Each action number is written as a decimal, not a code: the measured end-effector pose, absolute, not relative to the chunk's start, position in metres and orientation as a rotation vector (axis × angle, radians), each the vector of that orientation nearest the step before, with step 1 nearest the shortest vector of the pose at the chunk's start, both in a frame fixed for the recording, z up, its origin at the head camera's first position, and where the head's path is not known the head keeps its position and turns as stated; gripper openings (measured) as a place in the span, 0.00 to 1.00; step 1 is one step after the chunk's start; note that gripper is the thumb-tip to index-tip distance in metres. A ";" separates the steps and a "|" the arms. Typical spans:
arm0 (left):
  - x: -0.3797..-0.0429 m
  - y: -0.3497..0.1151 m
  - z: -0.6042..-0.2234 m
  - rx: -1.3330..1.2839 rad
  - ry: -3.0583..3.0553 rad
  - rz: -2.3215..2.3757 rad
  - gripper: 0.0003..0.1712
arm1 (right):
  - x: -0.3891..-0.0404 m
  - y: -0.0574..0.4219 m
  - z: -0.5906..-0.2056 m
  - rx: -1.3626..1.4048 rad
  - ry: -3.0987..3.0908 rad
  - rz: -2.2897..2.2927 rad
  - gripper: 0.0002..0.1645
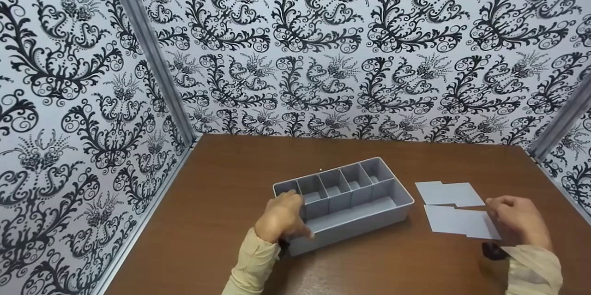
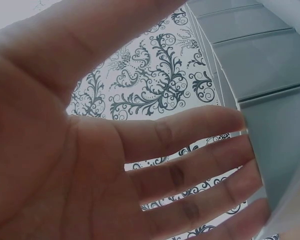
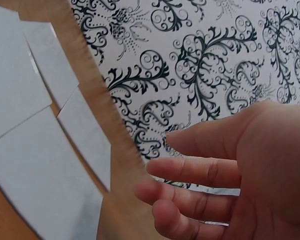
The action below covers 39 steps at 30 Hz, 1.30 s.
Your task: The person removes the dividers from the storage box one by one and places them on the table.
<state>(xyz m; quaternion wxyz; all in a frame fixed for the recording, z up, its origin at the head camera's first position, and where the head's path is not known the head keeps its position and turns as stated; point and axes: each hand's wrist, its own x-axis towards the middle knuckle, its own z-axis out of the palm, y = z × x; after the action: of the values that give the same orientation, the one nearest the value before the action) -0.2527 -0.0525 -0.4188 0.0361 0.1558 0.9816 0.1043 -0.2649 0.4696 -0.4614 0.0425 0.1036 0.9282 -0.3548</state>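
Gray box (image 1: 355, 227) | left fingers (image 2: 190, 131) spread, seemingly touching it | right fingers (image 3: 202, 171) parted near cards (image 1: 444, 219)

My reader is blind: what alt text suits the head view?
A person's left hand is at the left end of a grey divided tray on a brown table; the right hand is beside four white sheets. Behind is a patterned wall.

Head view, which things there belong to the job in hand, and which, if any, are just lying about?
Likely the job:
grey divided tray, at the left hand
four white sheets, beside the right hand

Likely just surroundings:
brown table
patterned walls
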 end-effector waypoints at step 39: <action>-0.254 -0.052 -0.419 0.483 3.026 0.307 0.38 | -0.272 0.411 -0.427 -0.056 3.110 -0.922 0.24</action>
<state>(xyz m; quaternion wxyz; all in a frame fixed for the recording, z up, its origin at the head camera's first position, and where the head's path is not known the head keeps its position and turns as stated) -0.2540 -0.0524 -0.4188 0.0308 0.1568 0.9821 0.0997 -0.2715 0.4105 -0.4270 -0.0515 -0.0172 0.9573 -0.2839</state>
